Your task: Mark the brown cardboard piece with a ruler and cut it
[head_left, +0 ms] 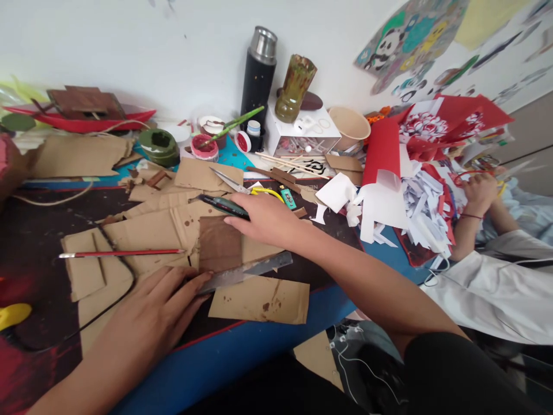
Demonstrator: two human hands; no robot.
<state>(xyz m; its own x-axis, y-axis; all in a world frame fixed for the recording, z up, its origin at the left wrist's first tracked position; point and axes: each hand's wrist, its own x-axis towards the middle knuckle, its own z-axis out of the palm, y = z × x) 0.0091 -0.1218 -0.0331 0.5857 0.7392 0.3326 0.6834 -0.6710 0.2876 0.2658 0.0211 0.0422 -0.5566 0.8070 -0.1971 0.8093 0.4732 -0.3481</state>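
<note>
In my right hand (263, 216) is a dark green utility knife (227, 206), its front pointing left above a brown-painted cardboard piece (220, 242). My left hand (159, 305) holds down the left end of a grey metal ruler (250, 271), fingers mostly straight and close together. The ruler lies along the near edge of the brown piece. Close to the ruler's near side is a stained strip of cardboard (263, 300). A red pencil (125, 253) rests on cardboard sheets (147, 233) at the left. Scissors with yellow handles (233, 181) lie just beyond the knife.
Behind stand a black thermos (258, 75), a green-brown vase (294, 89), a white box (302, 135) and paint pots (159, 147). A model boat (90, 109) sits back left. To the right are paper scraps (425, 202) and another person's hand (479, 193). A black cord (116, 253) crosses the cardboard.
</note>
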